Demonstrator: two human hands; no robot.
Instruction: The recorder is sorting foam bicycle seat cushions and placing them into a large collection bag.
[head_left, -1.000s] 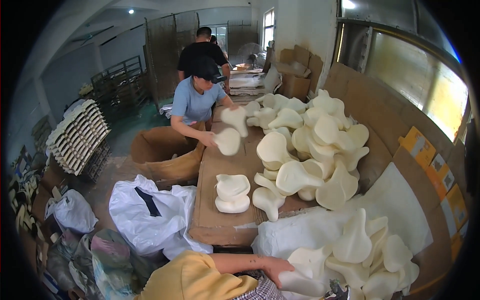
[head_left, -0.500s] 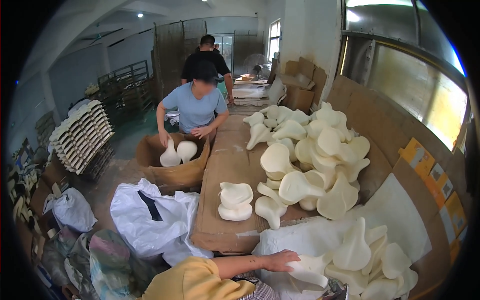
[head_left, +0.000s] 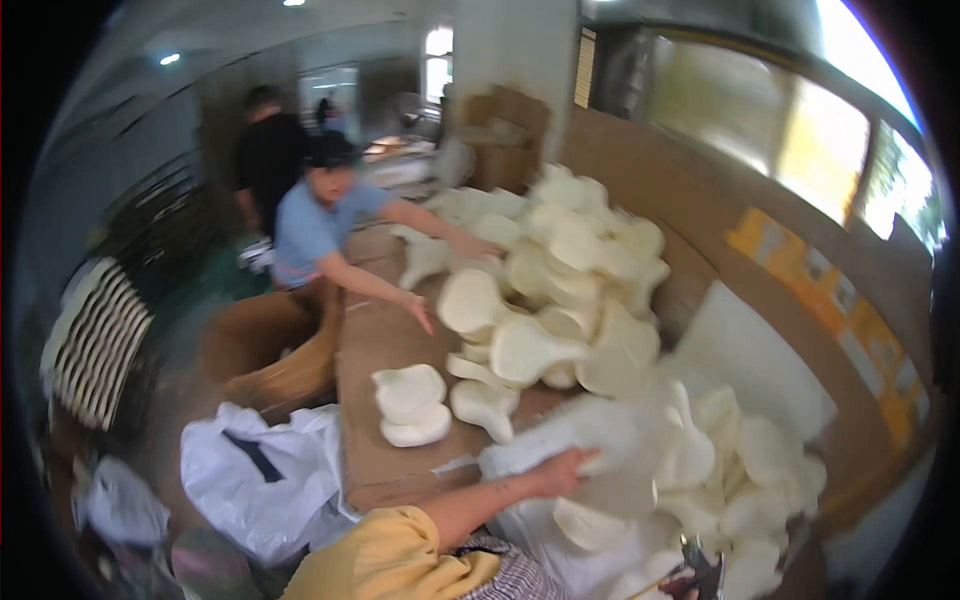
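Note:
My left hand [head_left: 560, 473] reaches out over the white sheet, its fingers smeared by motion. A blurred cream saddle-shaped foam pad [head_left: 625, 480] is against or just beyond its fingertips; whether it is gripped I cannot tell. Just below, another cream pad [head_left: 588, 526] shows more sharply. At the lower edge my right hand [head_left: 682, 588], mostly cut off, is closed on a small shiny metal tool [head_left: 706, 566] whose kind is unclear. A heap of pads [head_left: 745, 470] lies right beside the hands.
A cardboard-covered table [head_left: 375, 470] carries a larger pad pile [head_left: 575, 270] and two stacked pads [head_left: 412, 405]. Across it a co-worker in blue [head_left: 320, 225] stretches both arms toward the pile. A brown bin [head_left: 265, 345] and a white sack [head_left: 265, 480] stand left.
The view has swung right. My left hand has lifted slightly, with a pad moving fast by its fingers. The co-worker's hands have left the bin and reach over the table.

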